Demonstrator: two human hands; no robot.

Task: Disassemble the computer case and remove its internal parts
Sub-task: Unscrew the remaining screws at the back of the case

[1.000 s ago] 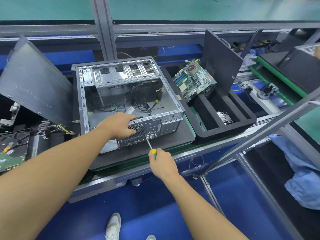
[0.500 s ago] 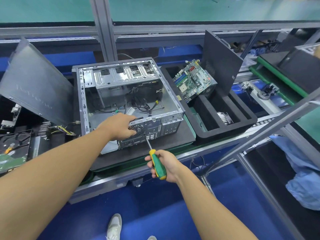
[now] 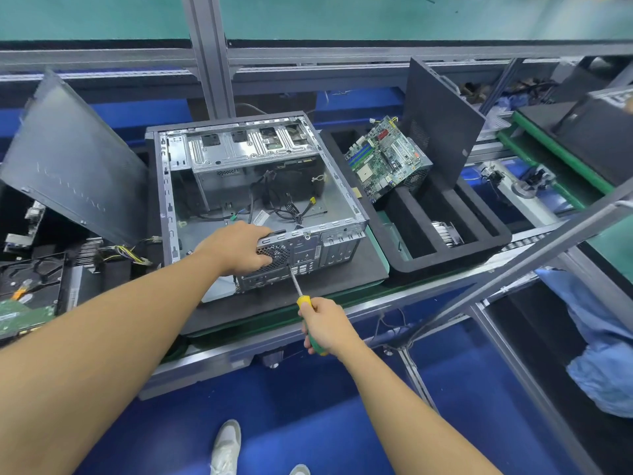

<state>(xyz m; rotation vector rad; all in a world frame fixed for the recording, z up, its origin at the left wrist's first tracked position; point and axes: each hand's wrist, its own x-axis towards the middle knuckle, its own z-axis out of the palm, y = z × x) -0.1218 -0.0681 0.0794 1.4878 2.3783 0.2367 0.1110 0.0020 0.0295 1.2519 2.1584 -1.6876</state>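
Observation:
An open grey computer case lies on its side on a black mat, loose black cables on its floor. My left hand grips the near rear panel at the fan grille. My right hand holds a green and yellow screwdriver, whose tip touches the rear panel just below the grille. A removed green motherboard leans in the black foam tray to the right.
A dark side panel leans at the left, another stands behind the tray. Hard drives and wired parts lie at the far left. A heatsink sits in a tray slot. Metal frame bars cross the right foreground.
My right hand turned on the screwdriver handle and shifted slightly; the tip stays at the rear panel. My left hand keeps its grip on the case.

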